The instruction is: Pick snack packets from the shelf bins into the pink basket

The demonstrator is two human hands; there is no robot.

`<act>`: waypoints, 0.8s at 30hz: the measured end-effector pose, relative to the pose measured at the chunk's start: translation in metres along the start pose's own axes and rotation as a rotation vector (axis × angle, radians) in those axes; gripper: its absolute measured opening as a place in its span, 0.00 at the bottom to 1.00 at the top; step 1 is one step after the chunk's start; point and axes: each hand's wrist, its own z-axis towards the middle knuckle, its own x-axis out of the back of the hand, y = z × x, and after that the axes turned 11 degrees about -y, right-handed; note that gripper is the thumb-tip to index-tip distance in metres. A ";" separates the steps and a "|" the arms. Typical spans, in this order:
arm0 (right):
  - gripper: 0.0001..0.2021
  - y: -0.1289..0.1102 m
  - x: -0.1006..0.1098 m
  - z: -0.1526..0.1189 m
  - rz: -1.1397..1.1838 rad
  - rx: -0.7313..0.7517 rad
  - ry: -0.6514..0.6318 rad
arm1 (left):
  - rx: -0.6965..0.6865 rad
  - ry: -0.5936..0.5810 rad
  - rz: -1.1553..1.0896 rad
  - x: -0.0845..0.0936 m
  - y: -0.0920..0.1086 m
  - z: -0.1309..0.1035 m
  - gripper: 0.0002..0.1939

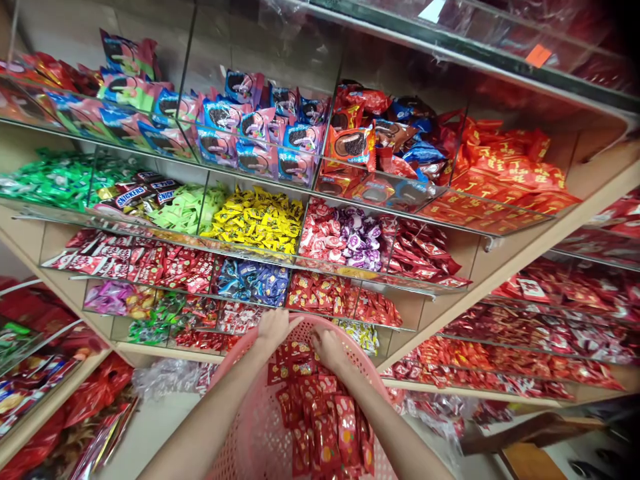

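Note:
A pink perforated plastic basket [240, 413] is in front of me, tilted so that I look into it. Red candy packets [345, 427] with small orange prints lie inside in a loose heap. At the basket's far left rim, my left hand [273, 331] is closed on the edge, its thumb pointing right. My right hand [330, 348] reaches inside near the far right wall, just above the packets. Its fingers are curled, and whatever they hold is hidden. Right behind the basket, similar red packets [323, 293] fill a low shelf compartment.
Glass-fronted shelves hold yellow candies [255, 217], Snickers bars [133, 195] and blue-pink wrapped cookies [243, 130]. Another candy rack [545, 307] stands at the right. A wooden stool [533, 460] is at the lower right, and clear plastic bags [173, 379] lie below the shelves.

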 end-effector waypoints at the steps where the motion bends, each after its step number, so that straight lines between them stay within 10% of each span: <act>1: 0.11 0.004 0.000 -0.002 -0.004 0.071 -0.014 | -0.005 0.005 0.004 0.000 0.000 0.000 0.37; 8: 0.16 0.006 -0.009 -0.002 -0.044 0.317 -0.098 | -0.007 0.004 0.013 0.000 0.000 0.000 0.38; 19: 0.15 -0.002 -0.018 -0.001 -0.146 0.049 -0.037 | -0.002 0.017 0.015 0.000 0.000 0.000 0.37; 24: 0.15 -0.005 0.017 0.014 -0.074 -0.041 0.197 | 0.000 0.014 0.013 -0.001 -0.001 0.001 0.37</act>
